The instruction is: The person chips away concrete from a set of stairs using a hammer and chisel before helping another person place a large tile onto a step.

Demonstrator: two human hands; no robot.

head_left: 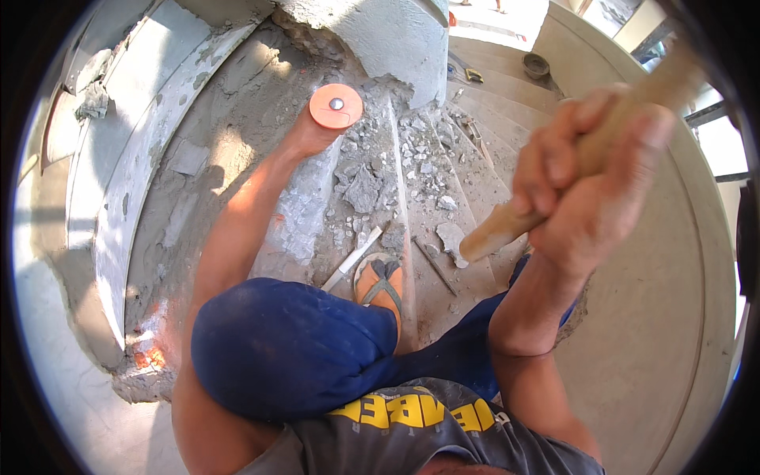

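My left hand (315, 142) is closed under the round orange guard (328, 117) of a chisel, whose metal striking end (336, 104) shows in the guard's middle. The guard hides most of the fingers, and the chisel's tip is out of sight below. It stands by the broken edge of the concrete wall (380, 36). Raised at the right, my right hand (590, 170) grips a thick wooden handle (507, 229), blurred at its upper end. The handle looks like a hammer's, but its head cannot be made out at the picture's edge.
Broken concrete chunks (362, 190) and grit cover the curved steps (475, 150). Near my sandalled foot (378, 285) lie a pale flat strip (352, 258) and a thin metal rod (434, 266). A dark bucket (536, 65) stands farther up, beside the curved side wall (657, 317).
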